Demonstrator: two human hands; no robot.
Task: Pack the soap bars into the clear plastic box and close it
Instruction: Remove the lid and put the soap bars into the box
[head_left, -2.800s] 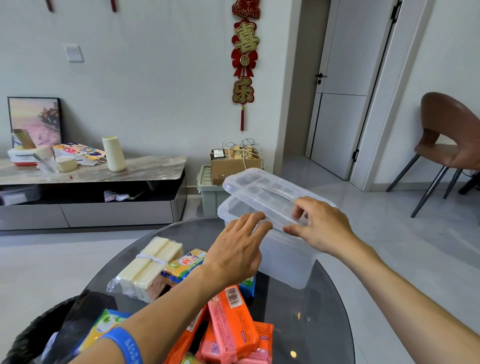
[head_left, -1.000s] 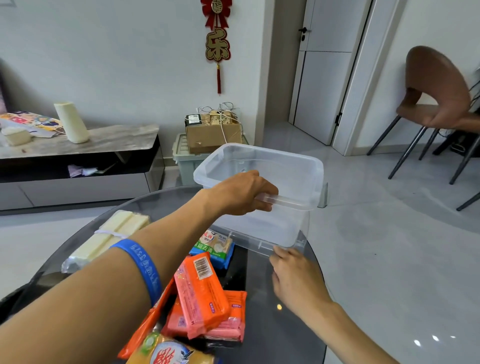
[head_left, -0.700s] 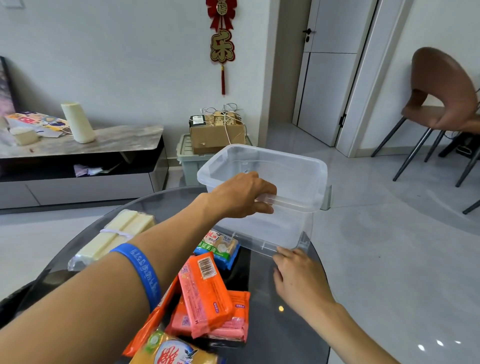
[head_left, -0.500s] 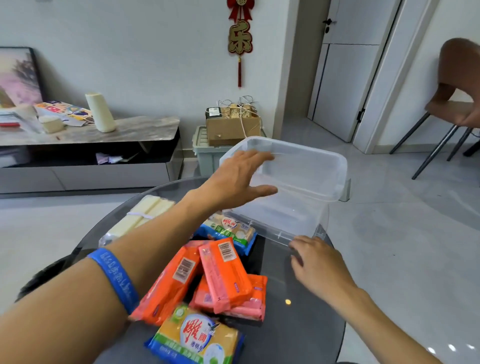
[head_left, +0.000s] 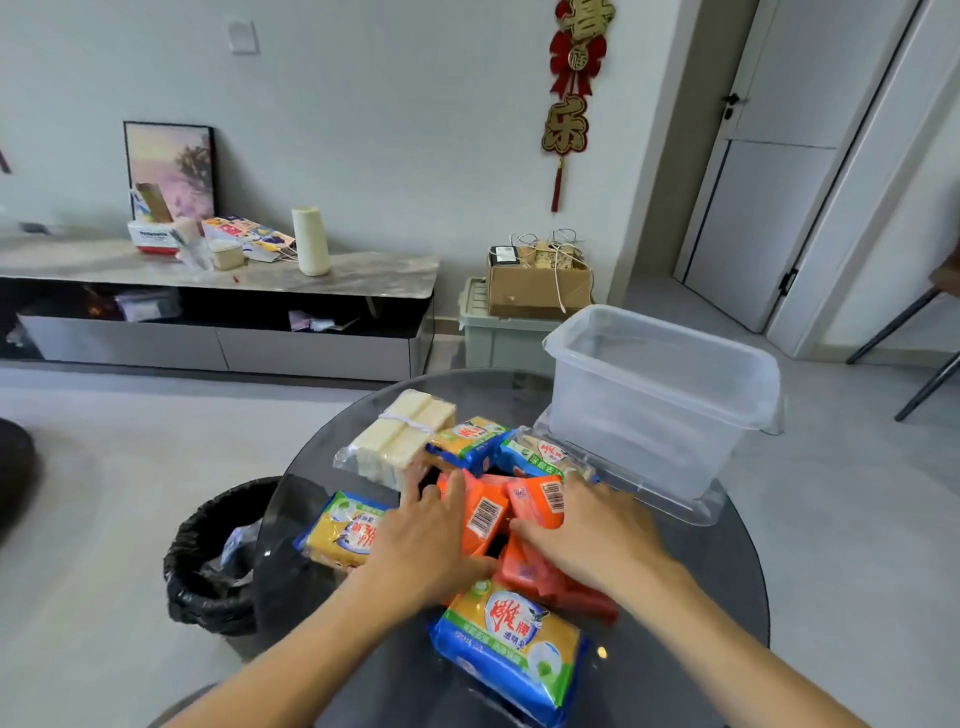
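On the round glass table (head_left: 727, 582), both hands lie over a heap of wrapped soap bars. The left hand (head_left: 423, 545) is spread flat, palm down, its fingers (head_left: 453, 488) resting on an orange soap bar (head_left: 480, 512). The right hand (head_left: 589, 530) lies beside it, fingers loosely curled over another orange bar (head_left: 535, 499); whether it grips the bar cannot be told. At six o'clock from the hands lies a yellow-and-blue soap pack (head_left: 511, 649), and at nine o'clock another one (head_left: 343, 530). At eleven o'clock sits a bundle of white bars (head_left: 397, 436) in clear wrap. The clear plastic box (head_left: 660, 395) stands open and empty at two o'clock, at the table's far edge, resting on its lid (head_left: 675, 501). A black bin (head_left: 208, 561) stands on the floor at nine o'clock, beyond the table.
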